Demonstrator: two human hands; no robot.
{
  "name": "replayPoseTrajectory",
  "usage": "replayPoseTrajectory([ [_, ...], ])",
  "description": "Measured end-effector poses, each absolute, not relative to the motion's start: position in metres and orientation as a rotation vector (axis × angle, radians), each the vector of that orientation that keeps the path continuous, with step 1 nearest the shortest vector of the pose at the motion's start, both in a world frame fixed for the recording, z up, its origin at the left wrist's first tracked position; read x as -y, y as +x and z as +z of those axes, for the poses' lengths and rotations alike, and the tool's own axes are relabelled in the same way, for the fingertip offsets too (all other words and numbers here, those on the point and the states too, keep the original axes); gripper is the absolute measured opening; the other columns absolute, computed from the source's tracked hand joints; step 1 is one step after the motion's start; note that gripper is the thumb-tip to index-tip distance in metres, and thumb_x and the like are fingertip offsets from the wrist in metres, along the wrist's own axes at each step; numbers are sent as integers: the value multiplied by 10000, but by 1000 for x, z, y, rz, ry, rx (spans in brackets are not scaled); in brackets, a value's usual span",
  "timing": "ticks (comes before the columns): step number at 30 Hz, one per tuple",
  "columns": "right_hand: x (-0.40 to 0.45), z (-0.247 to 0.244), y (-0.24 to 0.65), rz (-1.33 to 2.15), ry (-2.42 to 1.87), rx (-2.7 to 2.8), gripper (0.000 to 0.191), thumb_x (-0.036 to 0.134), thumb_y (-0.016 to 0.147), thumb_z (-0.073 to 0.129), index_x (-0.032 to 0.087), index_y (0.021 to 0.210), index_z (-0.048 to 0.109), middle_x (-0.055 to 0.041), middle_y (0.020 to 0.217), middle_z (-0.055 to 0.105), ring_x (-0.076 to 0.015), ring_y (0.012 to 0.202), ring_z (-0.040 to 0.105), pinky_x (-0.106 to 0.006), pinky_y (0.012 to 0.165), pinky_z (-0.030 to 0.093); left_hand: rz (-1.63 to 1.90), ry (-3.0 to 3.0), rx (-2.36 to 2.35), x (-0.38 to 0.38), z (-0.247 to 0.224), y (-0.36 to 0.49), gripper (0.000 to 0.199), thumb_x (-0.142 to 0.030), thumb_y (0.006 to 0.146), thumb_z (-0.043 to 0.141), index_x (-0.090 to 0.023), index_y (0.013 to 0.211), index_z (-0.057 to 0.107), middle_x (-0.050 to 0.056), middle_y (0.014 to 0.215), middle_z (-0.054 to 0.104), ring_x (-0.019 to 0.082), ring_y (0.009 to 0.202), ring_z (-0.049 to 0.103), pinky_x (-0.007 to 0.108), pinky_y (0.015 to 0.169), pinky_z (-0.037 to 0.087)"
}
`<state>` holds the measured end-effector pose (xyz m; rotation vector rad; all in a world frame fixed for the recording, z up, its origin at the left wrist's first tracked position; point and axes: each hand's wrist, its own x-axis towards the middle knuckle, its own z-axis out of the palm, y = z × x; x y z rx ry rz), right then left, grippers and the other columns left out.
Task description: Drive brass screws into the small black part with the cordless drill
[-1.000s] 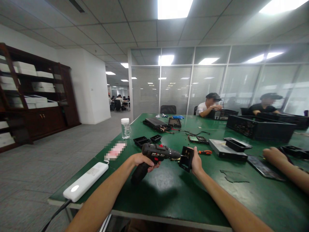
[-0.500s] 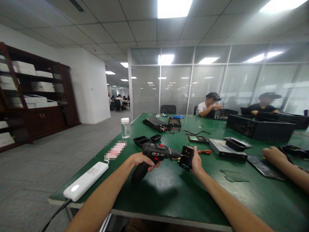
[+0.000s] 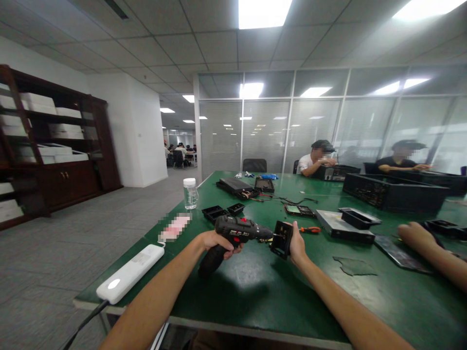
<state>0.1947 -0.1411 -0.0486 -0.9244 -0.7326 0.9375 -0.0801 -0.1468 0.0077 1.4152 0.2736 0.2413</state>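
Note:
My left hand (image 3: 221, 243) is wrapped round the grip of a black cordless drill (image 3: 237, 229) with red buttons. The drill's bit points right, into the open face of a small black plastic box (image 3: 280, 240). That box stands tilted upright in my right hand (image 3: 297, 243), whose fingers are mostly hidden behind it. Where exactly the bit tip meets the box is too small to tell. Beyond the box, an orange-handled screwdriver (image 3: 310, 229) lies on the green table (image 3: 292, 301). Small brass-coloured pieces (image 3: 264, 240) lie behind the drill's nose.
Black trays (image 3: 216, 213) and a water bottle (image 3: 190, 193) stand behind the drill. On the left edge lies a white power strip (image 3: 131, 272). To the right are a metal drive case (image 3: 343, 226), a dark glass piece (image 3: 353, 266) and a co-worker's hand (image 3: 416, 234). Two people sit behind computer cases (image 3: 394, 192).
The drill, the black box and both my hands hold almost the same place. At the far right, the seated person's hand has come up over the case.

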Motion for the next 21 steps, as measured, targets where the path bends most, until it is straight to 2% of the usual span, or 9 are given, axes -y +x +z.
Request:
replayPoseTrajectory([
  [21,142,-48,195,949,-932,747,529,612,620,399,192,901,554,0,666,576,-163,578,540,-296,529,433,244,1430,-269,146,8,-80,373,-173,602,573,-82,952,482,50,759,491,82,494,458,247,497,379],
])
